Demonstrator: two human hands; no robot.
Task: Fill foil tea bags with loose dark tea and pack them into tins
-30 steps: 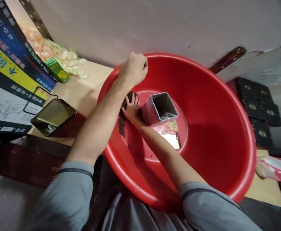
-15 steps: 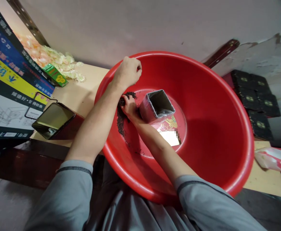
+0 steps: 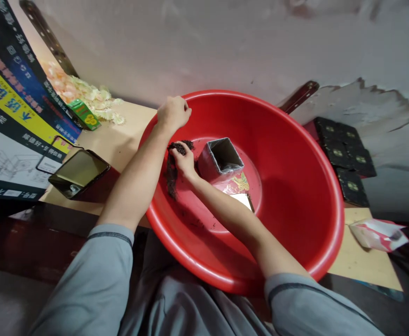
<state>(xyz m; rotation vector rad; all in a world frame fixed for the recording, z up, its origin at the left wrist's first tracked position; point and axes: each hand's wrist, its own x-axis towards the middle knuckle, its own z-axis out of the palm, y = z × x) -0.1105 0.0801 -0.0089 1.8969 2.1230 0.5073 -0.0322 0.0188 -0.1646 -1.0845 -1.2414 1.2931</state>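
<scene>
The right hand (image 3: pixel 185 161) has its fingers curled around some loose dark shreds (image 3: pixel 171 179), which lie along the left side inside the red basin (image 3: pixel 295 196), near a square tin (image 3: pixel 211 163). The left hand (image 3: pixel 174 113) is curled at the rim; whether its fingers grip it, I cannot tell.

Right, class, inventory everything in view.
Round plastic basin: 1, red, centre
Loose crumbly material: 1 patch, brown, in basin
Square open container: 1, reddish, in basin
Printed piece: 1, red-gold, in basin
Bright patch: 1, white, in basin
Open rectangular box: 1, maroon, left
Printed carton: 1, multicoloured, left
Flower cluster: 1, pink-cream, left
Small box: 1, green, left
Square packs: 5+, black, right
Crumpled bag: 1, white-red, right
Wooden table: 1, pale, beneath
Left hand: 1, bare, basin rim
Right hand: 1, bare, around material
</scene>
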